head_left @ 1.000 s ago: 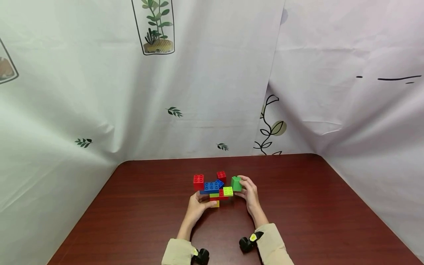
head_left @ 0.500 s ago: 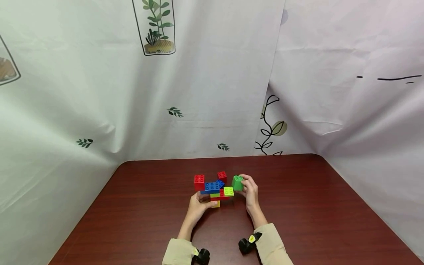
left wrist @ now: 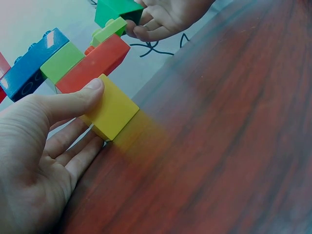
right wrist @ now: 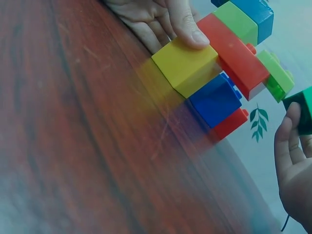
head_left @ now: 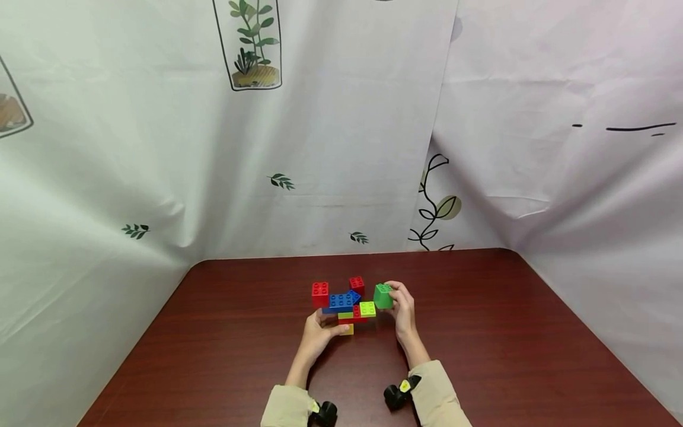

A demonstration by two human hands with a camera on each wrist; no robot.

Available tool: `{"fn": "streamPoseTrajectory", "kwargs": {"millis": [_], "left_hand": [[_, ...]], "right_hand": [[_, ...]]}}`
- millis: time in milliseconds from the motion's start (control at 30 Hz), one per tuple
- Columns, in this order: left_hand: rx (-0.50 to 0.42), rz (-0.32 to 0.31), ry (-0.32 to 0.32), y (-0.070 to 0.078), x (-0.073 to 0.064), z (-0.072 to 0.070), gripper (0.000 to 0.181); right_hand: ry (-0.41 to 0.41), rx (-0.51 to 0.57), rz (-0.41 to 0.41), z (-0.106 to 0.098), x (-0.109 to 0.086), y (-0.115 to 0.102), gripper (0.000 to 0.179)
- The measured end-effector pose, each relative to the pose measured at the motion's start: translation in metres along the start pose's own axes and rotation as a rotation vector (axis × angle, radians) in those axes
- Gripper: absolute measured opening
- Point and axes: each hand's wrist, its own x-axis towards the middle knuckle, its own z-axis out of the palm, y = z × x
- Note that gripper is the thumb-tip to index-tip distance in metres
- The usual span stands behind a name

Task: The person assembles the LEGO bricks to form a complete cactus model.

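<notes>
My left hand (head_left: 316, 338) grips a stack of toy building bricks low down, its thumb on the yellow brick (left wrist: 113, 108) at the base. Above that brick lie a long red brick (left wrist: 92, 63), a lime brick (left wrist: 62, 61) and a blue brick (head_left: 341, 302), with a red brick (head_left: 320, 293) at the left end. A thin lime brick (head_left: 367, 309) sits on the long red brick's right end. Just beyond this end, my right hand (head_left: 404, 311) pinches a green brick (head_left: 383, 296), held apart from the stack and slightly tilted.
Behind the yellow brick, another blue brick (right wrist: 215, 101) and a red brick (right wrist: 231, 124) show low, close over the brown table (head_left: 224, 332). A pale printed cloth (head_left: 341, 130) hangs behind the table. Both sleeves carry a small black wrist camera (head_left: 396, 396).
The green brick has shifted slightly right and turned a little in my right hand's fingers. My left hand and the stack stay almost where they were.
</notes>
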Motion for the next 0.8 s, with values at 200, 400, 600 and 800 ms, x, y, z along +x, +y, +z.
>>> {"fn": "streamPoseTrajectory", "kwargs": {"millis": [200, 400, 600, 800], "left_hand": [[0.004, 0.011, -0.002, 0.0001, -0.0003, -0.0003, 0.047], [0.003, 0.010, -0.004, -0.0001, -0.0001, -0.0003, 0.047], [0.012, 0.006, 0.002, -0.0014, 0.0013, 0.0002, 0.049], [0.003, 0.008, 0.004, -0.0013, 0.0016, 0.0000, 0.048]], "right_hand": [[-0.040, 0.101, -0.024, -0.0004, 0.0016, 0.0060, 0.020], [-0.058, 0.120, -0.007, 0.0008, 0.0017, 0.0061, 0.017], [-0.055, 0.108, 0.004, 0.0034, 0.0014, 0.0037, 0.013], [-0.056, 0.084, 0.014, 0.0056, 0.0007, 0.0025, 0.008]]}}
